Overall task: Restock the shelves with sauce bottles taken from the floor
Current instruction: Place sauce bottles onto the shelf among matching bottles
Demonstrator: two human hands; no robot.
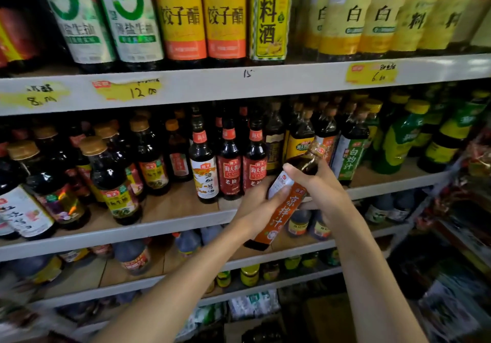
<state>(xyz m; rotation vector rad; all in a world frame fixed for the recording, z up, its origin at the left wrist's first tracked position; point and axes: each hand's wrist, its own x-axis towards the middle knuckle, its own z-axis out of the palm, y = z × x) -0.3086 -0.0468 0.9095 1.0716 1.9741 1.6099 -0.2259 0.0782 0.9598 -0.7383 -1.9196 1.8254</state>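
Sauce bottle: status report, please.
Left hand grips body, right hand grips neck. Sauce bottle tilted, before middle shelf, not placed. Red-label bottles crowd shelf front.

Shelf gap (174, 204) lies free (bottles (206, 175) flank it).

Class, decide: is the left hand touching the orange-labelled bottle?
Touching. The head view shows the left hand curled round the orange-labelled bottle, thumb across its label.

We are working bare-armed: both forearms are showing uncovered all the way to the picture's lower edge, long and slim. Our left hand (255, 210) and right hand (326, 186) are going bare as well, and the thumbs are showing short, plain nails.
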